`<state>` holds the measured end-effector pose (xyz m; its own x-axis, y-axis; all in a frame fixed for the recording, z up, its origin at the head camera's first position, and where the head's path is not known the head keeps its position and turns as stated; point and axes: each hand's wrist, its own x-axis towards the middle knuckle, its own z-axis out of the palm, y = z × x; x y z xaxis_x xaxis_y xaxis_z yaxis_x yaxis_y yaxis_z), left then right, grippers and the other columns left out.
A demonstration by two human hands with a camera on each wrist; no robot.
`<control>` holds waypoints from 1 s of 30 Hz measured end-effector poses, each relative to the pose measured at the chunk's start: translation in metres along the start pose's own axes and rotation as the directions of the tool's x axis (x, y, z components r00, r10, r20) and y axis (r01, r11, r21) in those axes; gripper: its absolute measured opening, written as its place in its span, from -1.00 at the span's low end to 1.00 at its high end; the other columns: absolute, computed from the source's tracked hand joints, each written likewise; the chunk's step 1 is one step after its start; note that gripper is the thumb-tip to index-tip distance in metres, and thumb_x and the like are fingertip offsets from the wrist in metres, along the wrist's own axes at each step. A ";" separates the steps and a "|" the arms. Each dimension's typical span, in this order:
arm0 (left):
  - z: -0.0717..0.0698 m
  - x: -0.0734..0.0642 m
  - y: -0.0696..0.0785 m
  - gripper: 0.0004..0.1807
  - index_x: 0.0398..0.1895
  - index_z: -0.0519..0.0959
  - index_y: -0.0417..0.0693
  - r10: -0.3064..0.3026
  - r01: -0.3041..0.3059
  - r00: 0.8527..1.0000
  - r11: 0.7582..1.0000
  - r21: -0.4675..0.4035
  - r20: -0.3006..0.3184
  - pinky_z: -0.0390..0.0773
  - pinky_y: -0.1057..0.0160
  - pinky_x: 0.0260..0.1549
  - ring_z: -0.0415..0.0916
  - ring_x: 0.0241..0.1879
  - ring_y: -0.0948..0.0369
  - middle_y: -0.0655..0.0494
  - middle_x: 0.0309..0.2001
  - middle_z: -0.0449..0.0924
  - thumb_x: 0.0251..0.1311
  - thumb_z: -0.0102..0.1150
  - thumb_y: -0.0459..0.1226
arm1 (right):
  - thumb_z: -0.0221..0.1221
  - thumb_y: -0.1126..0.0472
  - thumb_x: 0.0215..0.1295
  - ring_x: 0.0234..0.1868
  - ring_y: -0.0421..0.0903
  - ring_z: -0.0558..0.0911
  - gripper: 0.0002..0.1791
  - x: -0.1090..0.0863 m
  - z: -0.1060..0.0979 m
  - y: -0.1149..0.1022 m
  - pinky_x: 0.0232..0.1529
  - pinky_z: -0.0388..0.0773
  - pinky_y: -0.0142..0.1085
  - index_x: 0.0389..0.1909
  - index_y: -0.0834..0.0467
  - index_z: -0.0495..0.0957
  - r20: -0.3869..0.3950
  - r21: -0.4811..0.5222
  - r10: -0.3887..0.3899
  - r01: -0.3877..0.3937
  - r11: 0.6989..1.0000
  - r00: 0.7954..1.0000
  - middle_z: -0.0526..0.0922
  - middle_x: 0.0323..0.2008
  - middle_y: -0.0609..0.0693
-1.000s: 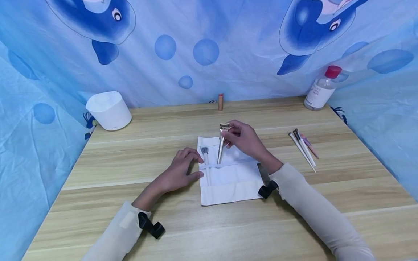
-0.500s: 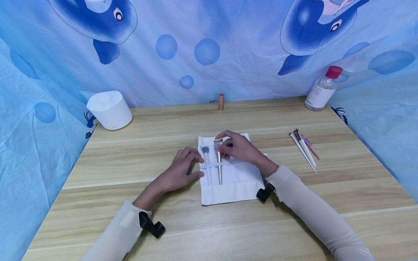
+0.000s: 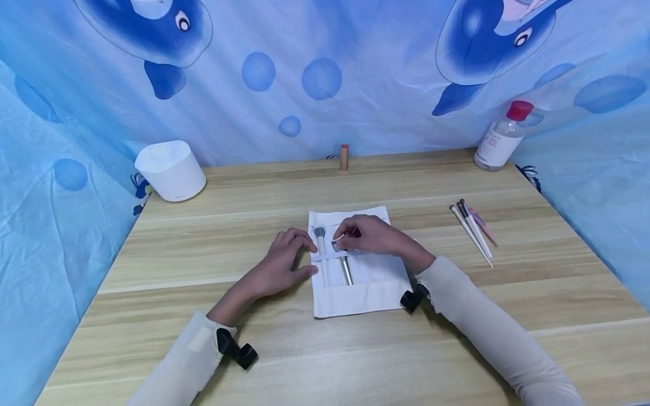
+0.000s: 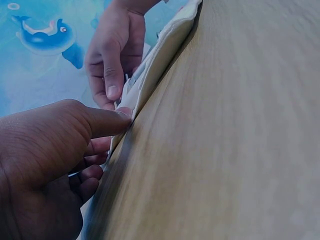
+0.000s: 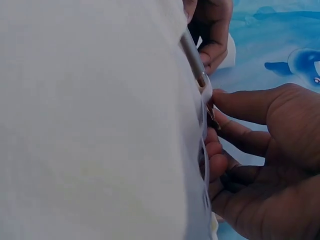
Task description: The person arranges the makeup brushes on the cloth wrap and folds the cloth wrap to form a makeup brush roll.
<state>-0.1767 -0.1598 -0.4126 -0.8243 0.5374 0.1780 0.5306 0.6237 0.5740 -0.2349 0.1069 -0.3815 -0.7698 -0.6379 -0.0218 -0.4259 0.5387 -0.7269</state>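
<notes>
white cloth brush roll [image 3: 376, 299]: lay flat and unrolled on a pale wood-grain table [image 3: 152, 237], with a thin pale strap [image 3: 327, 256] running across it and a folded band along the bottom.
right hand [image 3: 370, 234]: pinched the upper end of a slender, shiny silver-handled brush [image 3: 347, 272], with thumb and fingers drawn narrow around it, beside the strap.
silver-handled brush: slanted down the roll's middle, with its lower end near the folded band; mostly hidden at the head by fingers.
left hand [image 3: 283, 260]: rested on the roll's left edge, with thumb and fingertips wide apart in a loose curve.
white-handled brush with grey bristles [image 3: 320, 239]: lay lengthwise under the strap near the left edge, bristles toward the back.
slim white brushes with dark tips [image 3: 472, 238]: lay beside a slender pink stick [image 3: 486, 229], well right of the roll.
white rounded container [image 3: 170, 172]: sat back left.
small copper-coloured cylinder [image 3: 344, 158]: stood upright, back centre.
clear red-capped bottle [image 3: 497, 148]: stood back right.
blue printed curtain [image 3: 355, 73]: hung behind.
</notes>
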 end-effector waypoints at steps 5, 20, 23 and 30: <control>0.000 -0.001 0.000 -0.62 0.01 0.52 -0.02 -0.003 0.003 1.000 1.000 0.000 -0.006 0.13 0.02 0.20 0.17 0.18 0.04 0.09 0.23 0.31 0.22 0.40 -0.13 | 0.19 0.14 0.45 -0.30 -0.09 0.53 -0.77 -0.003 -0.015 0.001 -0.27 0.47 -0.21 0.00 0.17 0.62 -0.083 -0.073 -0.039 0.033 0.997 0.996 0.63 -0.25 -0.03; -0.001 -0.001 0.002 -0.65 0.00 0.52 0.01 -0.006 0.006 1.000 1.000 -0.015 -0.004 0.13 0.02 0.21 0.16 0.18 0.06 0.10 0.23 0.30 0.22 0.40 -0.14 | 0.06 0.03 0.52 -0.06 0.13 0.60 -0.67 -0.053 -0.115 0.032 -0.12 0.49 0.03 0.04 0.19 0.55 -0.340 -0.275 0.314 -0.413 0.868 0.886 0.64 -0.03 0.20; -0.001 -0.001 0.001 -0.65 0.00 0.52 0.02 -0.011 0.011 1.000 1.000 -0.015 0.002 0.13 0.01 0.21 0.15 0.18 0.07 0.12 0.24 0.30 0.23 0.39 -0.13 | 0.07 0.06 0.50 -0.14 0.15 0.58 -0.65 -0.068 -0.130 0.042 -0.21 0.50 0.02 0.01 0.27 0.56 -0.366 -0.306 0.369 -0.485 0.819 0.855 0.63 -0.08 0.24; 0.000 -0.001 0.000 -0.65 0.00 0.52 0.03 -0.020 0.020 1.000 1.000 -0.009 0.007 0.12 0.01 0.23 0.15 0.20 0.08 0.13 0.25 0.29 0.22 0.40 -0.12 | 0.14 0.17 0.40 -0.33 0.09 0.58 -0.71 -0.096 -0.153 0.057 -0.32 0.50 0.00 -0.11 0.35 0.63 -0.337 -0.335 0.472 -0.573 0.748 0.814 0.65 -0.27 0.21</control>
<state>-0.1757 -0.1604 -0.4130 -0.8331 0.5290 0.1613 0.5126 0.6290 0.5845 -0.2585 0.2830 -0.3161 -0.9883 -0.0796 -0.1298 -0.0372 0.9529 -0.3011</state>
